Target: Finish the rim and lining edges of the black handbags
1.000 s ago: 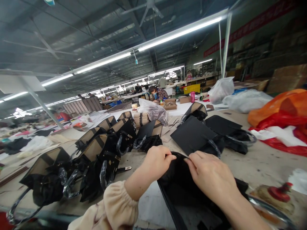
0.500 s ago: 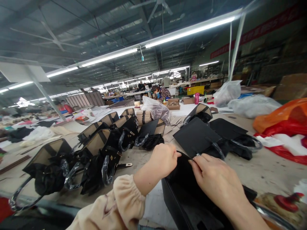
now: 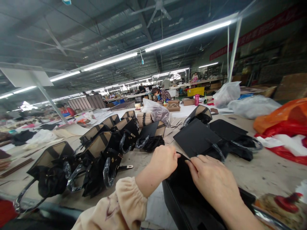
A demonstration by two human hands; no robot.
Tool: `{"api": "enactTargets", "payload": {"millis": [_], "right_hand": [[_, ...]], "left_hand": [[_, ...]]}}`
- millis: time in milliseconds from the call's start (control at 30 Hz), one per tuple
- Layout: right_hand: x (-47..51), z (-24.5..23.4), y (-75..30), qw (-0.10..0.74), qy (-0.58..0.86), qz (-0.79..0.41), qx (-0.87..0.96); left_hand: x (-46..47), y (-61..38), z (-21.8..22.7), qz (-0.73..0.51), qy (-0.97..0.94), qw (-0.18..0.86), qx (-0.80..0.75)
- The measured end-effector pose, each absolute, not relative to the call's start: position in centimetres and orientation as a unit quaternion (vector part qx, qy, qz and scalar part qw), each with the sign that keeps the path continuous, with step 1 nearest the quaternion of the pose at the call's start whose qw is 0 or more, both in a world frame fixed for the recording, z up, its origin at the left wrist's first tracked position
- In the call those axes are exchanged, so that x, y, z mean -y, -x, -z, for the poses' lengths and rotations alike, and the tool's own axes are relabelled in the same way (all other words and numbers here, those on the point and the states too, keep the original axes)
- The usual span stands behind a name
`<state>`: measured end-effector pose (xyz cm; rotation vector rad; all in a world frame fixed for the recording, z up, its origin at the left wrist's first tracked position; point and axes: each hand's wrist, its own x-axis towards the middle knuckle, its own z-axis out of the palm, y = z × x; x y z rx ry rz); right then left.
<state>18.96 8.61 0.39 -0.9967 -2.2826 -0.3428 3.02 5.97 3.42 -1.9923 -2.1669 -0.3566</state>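
Observation:
A black handbag stands open in front of me on the worktable. My left hand is closed, pinching the far top edge of the bag's black lining. My right hand pinches the same edge just to the right, fingers pressed together. The two hands almost touch over the bag's mouth. A cream sleeve covers my left forearm; the right forearm is bare.
A row of several black handbags with tan linings and plastic-wrapped handles lies to the left. More black bags lie beyond my hands. Orange and red plastic bags sit at right, clear ones further back. People work at distant tables.
Both hands keep their pinch on the bag's edge and have barely moved. The view has shifted slightly.

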Motion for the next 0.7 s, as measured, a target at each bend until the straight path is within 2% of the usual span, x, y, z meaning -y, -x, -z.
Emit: {"api": "enactTargets", "payload": {"millis": [233, 500, 633, 700], "right_hand": [[-8.3, -0.3, -17.7, 0.298, 0.397, 0.114, 0.861], [-9.1, -0.4, -16.9, 0.31, 0.413, 0.084, 0.852], [-9.3, -0.3, -16.8, 0.327, 0.403, 0.079, 0.851], [-9.4, -0.2, -16.7, 0.334, 0.397, 0.078, 0.851]], "left_hand": [[-6.1, -2.9, -3.1, 0.143, 0.666, 0.075, 0.728], [-4.5, -1.9, -3.0, 0.269, 0.624, -0.038, 0.732], [-3.8, -1.4, -3.5, 0.211, 0.612, -0.078, 0.758], [-3.6, -1.5, -3.9, 0.172, 0.613, -0.064, 0.768]]}}
